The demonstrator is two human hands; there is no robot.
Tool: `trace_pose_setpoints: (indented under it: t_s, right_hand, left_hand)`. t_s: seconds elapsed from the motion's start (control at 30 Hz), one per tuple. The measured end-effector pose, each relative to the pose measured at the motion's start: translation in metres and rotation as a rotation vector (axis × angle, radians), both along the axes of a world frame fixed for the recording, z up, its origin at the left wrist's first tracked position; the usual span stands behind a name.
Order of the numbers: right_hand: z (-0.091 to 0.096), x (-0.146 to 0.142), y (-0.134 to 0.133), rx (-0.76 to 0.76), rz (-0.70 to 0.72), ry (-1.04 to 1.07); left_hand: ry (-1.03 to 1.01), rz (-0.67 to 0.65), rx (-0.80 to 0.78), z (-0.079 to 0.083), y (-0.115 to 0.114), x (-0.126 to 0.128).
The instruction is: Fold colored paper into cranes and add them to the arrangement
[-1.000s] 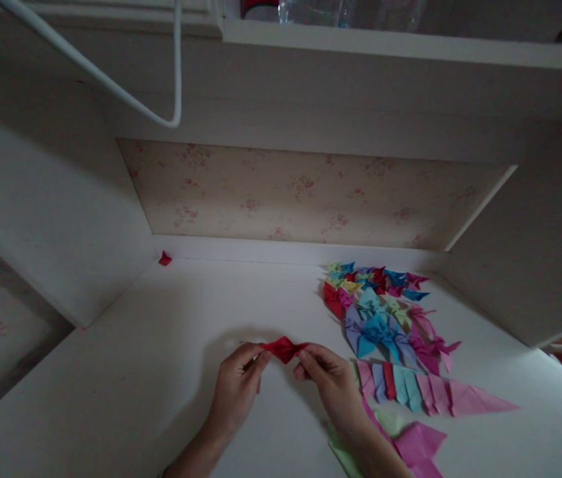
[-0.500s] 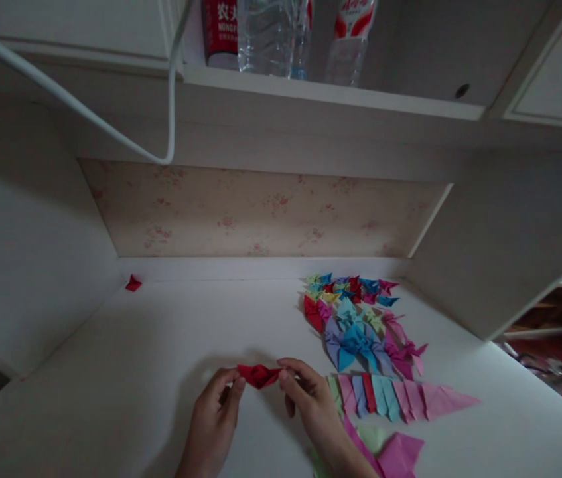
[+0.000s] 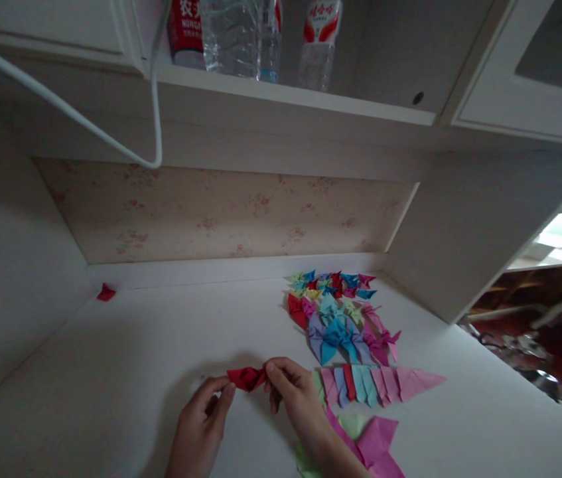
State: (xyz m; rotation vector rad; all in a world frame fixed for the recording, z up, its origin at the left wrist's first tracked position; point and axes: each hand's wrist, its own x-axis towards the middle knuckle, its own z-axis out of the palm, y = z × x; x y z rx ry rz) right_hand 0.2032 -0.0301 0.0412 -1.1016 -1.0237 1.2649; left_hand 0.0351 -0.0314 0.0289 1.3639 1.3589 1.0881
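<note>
A small piece of folded red origami paper [image 3: 247, 379] is held just above the white desk, stretched between both hands. My left hand [image 3: 200, 418] pinches its left tip between thumb and forefinger. The right end sits in the pinch of my right hand [image 3: 294, 398], whose other fingers curl underneath. Beside my right wrist lies a pink folded paper piece [image 3: 377, 441] with pale green paper, partly covered by the forearm. Just beyond, a row of overlapping folded strips [image 3: 385, 385] in pink, red, blue and green ends in a pink point.
Several colourful origami pieces [image 3: 340, 338] are grouped at the back right of the desk [image 3: 161, 345]. A small red folded piece [image 3: 106, 292] lies in the back left corner. Overhead, a shelf [image 3: 290, 99] holds plastic bottles [image 3: 319, 46], and a white cable [image 3: 86, 126] hangs in front.
The camera view has turned to the right, so the scene sits further left. Both hands still grip the red paper; my right fingers now cover more of its right end, which looks slightly twisted.
</note>
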Motion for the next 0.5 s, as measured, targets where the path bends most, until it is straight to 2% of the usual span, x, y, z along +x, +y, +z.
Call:
trace_pose_setpoints:
  t_s: [0.23,0.5]
  right_hand:
    - [0.0001,0.0012,-0.0014,-0.055,-0.030,-0.010]
    - [-0.0005,0.0024,-0.0013,-0.038,-0.037,0.057]
  left_hand:
    - [-0.046,-0.020,-0.066,-0.0067,-0.0035,0.0047]
    - [-0.108,0.005,-0.083,-0.0037,0.0007,0.0043]
